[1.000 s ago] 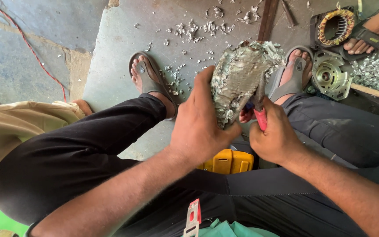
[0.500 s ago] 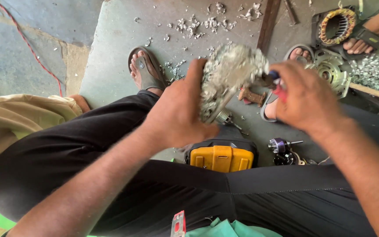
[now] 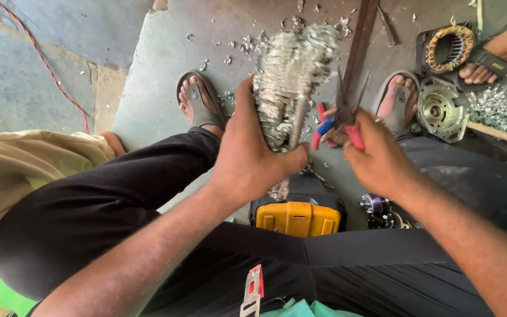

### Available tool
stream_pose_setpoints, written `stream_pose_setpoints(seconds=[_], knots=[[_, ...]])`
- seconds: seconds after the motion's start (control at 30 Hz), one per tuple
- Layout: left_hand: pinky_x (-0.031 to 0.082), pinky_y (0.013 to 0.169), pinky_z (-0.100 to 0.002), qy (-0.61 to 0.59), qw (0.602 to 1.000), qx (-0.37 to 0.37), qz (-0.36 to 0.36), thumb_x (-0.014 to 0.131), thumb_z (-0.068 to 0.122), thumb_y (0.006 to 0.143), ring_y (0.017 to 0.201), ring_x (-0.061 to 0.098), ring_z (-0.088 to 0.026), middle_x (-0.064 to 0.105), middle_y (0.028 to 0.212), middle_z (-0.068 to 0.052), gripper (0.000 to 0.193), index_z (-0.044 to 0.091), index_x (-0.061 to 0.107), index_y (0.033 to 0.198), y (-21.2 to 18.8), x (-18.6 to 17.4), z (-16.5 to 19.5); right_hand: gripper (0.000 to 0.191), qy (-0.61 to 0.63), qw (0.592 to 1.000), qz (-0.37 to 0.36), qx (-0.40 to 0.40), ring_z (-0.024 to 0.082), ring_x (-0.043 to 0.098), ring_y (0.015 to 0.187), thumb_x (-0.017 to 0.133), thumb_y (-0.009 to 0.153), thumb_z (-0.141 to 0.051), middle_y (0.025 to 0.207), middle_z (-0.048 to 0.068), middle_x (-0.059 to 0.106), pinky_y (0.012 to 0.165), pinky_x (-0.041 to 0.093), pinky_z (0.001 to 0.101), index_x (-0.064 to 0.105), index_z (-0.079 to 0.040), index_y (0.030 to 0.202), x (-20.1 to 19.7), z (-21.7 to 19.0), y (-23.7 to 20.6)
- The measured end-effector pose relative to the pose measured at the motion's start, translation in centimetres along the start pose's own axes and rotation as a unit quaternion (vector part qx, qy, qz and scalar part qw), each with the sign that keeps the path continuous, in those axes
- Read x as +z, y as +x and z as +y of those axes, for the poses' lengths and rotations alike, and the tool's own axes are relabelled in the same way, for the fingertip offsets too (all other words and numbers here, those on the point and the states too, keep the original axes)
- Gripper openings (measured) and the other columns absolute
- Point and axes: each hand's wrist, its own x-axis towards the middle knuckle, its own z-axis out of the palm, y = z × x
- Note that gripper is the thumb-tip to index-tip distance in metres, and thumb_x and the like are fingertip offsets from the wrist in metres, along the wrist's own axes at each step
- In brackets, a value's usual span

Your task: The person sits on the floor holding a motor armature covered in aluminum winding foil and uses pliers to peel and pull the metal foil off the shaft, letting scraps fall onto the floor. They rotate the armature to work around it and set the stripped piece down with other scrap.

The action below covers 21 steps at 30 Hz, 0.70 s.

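we grip a grey, ragged bundle of shredded metal (image 3: 291, 82) in our left hand (image 3: 253, 152), fingers clamped round its lower end, holding it upright above the floor between our sandalled feet. our right hand (image 3: 379, 158) is closed on red-handled pliers (image 3: 341, 114), jaws up just beside the bundle. a yellow case (image 3: 297, 217) lies on the floor below.

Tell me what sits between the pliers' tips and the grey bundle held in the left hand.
Nothing visible: the pliers in the right hand stand just right of the grey bundle, with only open air between.
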Motion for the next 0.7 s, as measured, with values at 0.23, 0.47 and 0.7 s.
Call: stream_pose_setpoints(seconds=[0.23, 0.47, 0.7], knots=[[0.057, 0.095, -0.042, -0.010, 0.999, -0.024, -0.036, 0.087, 0.023, 0.074, 0.115, 0.071, -0.036, 0.069, 0.123, -0.022, 0.099, 0.000, 0.025, 0.148, -0.6, 1.8, -0.3, 0.072, 0.069, 0.997, -0.040, 0.010, 0.027, 0.065, 0.127, 0.049, 0.081, 0.011, 0.135, 0.019, 0.062, 0.104, 0.050, 0.0371, 0.035, 0.000, 0.151, 0.8, -0.5, -1.6], [0.056, 0.100, -0.042, -0.031, 0.999, 0.003, -0.033, 0.087, 0.022, 0.076, 0.121, 0.070, -0.035, 0.066, 0.129, -0.023, 0.101, 0.000, 0.021, 0.149, -0.6, 2.4, -0.4, 0.064, -0.017, 1.000, -0.019, 0.007, 0.034, 0.064, 0.121, 0.054, 0.082, 0.010, 0.126, 0.022, 0.061, 0.102, 0.050, 0.0408, 0.039, 0.002, 0.144, 0.3, -1.8, -1.6], [0.055, 0.097, -0.045, 0.030, 0.999, -0.008, -0.023, 0.090, 0.025, 0.075, 0.119, 0.067, -0.041, 0.065, 0.127, -0.025, 0.104, -0.001, 0.020, 0.149, -0.9, 3.5, -0.5, 0.065, -0.115, 0.992, 0.029, -0.051, 0.044, 0.055, 0.126, 0.056, 0.080, 0.010, 0.133, 0.027, 0.051, 0.102, 0.047, 0.0470, 0.038, 0.008, 0.143, -0.1, -2.7, -1.9]])
